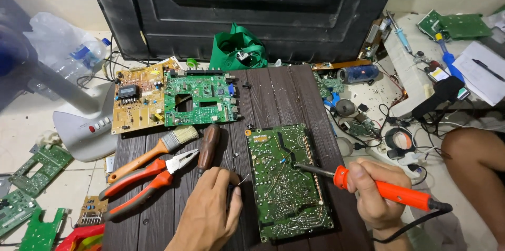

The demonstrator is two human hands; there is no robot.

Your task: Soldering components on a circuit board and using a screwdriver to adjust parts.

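Note:
A green circuit board (286,182) lies solder side up on a dark wooden board (273,98). My right hand (379,193) grips an orange-handled soldering iron (389,190), its tip resting on the board's upper right part. My left hand (210,209) rests at the board's left edge, fingers pinched on a thin strand of solder wire (243,179) and a small dark object that is mostly hidden.
Red-handled pliers (152,175), a paintbrush (158,148) and a brown-handled screwdriver (208,148) lie left of my hand. A yellow board (138,101) and a green board (200,98) sit farther back. A black television back (242,9) stands behind. Cables, tape and parts clutter the right.

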